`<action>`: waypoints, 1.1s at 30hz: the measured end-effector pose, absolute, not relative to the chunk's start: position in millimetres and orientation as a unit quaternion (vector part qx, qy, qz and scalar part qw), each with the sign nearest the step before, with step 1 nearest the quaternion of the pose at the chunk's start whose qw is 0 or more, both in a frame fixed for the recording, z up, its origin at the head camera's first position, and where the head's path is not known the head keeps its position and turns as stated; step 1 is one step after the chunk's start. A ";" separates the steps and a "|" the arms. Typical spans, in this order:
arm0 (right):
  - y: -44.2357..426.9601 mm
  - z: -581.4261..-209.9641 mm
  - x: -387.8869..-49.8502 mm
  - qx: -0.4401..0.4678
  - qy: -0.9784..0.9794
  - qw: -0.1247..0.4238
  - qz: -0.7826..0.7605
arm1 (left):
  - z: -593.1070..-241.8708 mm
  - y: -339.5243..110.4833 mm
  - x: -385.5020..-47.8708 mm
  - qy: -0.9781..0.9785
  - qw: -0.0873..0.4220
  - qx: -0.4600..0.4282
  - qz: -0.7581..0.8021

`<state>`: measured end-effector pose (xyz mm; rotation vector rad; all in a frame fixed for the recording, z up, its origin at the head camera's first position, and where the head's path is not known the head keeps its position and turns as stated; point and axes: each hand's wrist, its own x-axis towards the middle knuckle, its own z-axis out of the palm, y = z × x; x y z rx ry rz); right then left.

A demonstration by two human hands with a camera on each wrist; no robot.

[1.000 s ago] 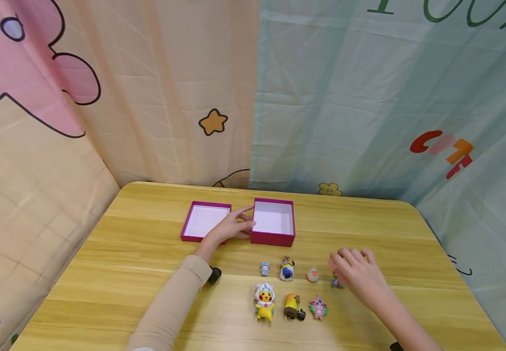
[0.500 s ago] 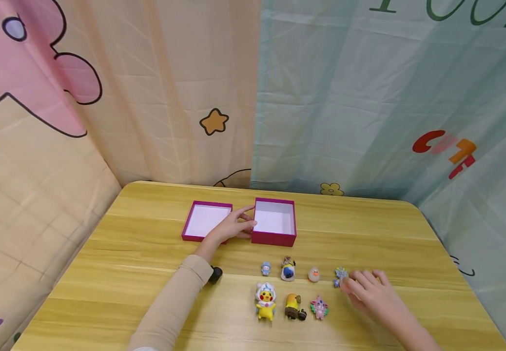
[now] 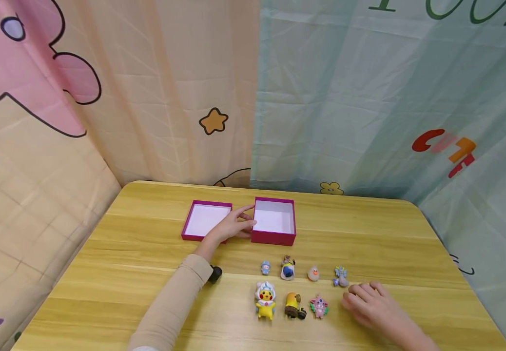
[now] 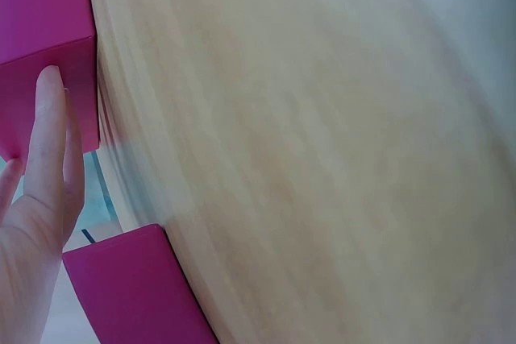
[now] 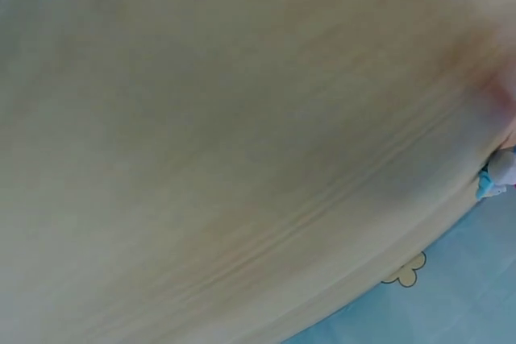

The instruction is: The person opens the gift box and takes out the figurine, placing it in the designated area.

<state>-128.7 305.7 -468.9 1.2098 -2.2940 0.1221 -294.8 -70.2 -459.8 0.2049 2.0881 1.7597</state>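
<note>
In the head view my left hand [image 3: 234, 225] touches the left side of a magenta box [image 3: 273, 238] with extended fingers. The left wrist view shows fingertips [image 4: 49, 78] against the box's outer wall. My right hand [image 3: 373, 308], fingers loosely bent, holds nothing and lies just below and right of a small blue-and-lilac figurine [image 3: 340, 277]. Left of that figurine lie a small duck figurine [image 3: 313, 274], a blue-and-yellow figurine [image 3: 287, 268] and a tiny blue figurine [image 3: 265, 267]. Nearer me are a Pikachu figurine [image 3: 264, 301], a yellow-and-brown figurine [image 3: 293, 305] and a pink figurine [image 3: 319, 307].
A shallow magenta lid [image 3: 206, 220] with a white inside lies left of the box, partly behind my left hand. Everything is on a wooden table [image 3: 147, 273], with printed curtains [image 3: 345, 97] hanging behind it. A black device [image 3: 215, 274] sits at my left wrist.
My right hand has drawn back from the blue-and-lilac figurine, down and to the right, leaving it in full view. My left hand stays at the box.
</note>
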 end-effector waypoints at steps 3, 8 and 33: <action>308.9 -472.5 -126.2 0.453 -0.854 0.253 0.050 | -460.9 -68.9 -295.4 0.746 0.201 0.076 0.630; 310.2 -478.3 -124.5 0.452 -0.858 0.237 0.063 | -460.4 -69.5 -295.0 0.746 0.202 0.075 0.630; 317.1 -483.4 -122.9 0.412 -0.886 0.198 0.077 | -457.7 -69.2 -293.4 0.746 0.201 0.069 0.630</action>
